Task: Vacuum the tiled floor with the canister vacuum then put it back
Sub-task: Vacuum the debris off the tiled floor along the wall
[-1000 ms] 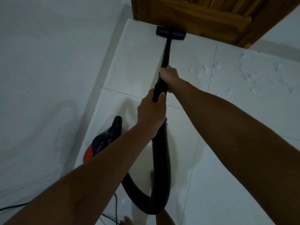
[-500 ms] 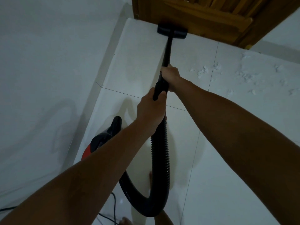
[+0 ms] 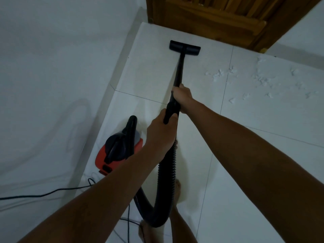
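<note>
A red and black canister vacuum [image 3: 119,151] stands on the white tiled floor [image 3: 245,172] beside the wall. Its ribbed black hose [image 3: 166,181] loops down near my feet and rises to a black wand [image 3: 179,71]. My left hand [image 3: 161,134] grips the hose end of the wand. Higher up the wand, my right hand [image 3: 182,95] holds it. The flat black floor nozzle [image 3: 185,50] lies on the tile a short way in front of the wooden door. White scraps of debris [image 3: 259,81] are scattered on the tiles to the right.
A white wall [image 3: 52,85] runs along the left. A brown wooden door [image 3: 219,20] closes the far end. The vacuum's black power cord [image 3: 52,193] trails left and loops near my bare feet [image 3: 145,230].
The nozzle has been drawn back from the door's base toward me. The view has tipped down, showing more of the canister and its cord.
</note>
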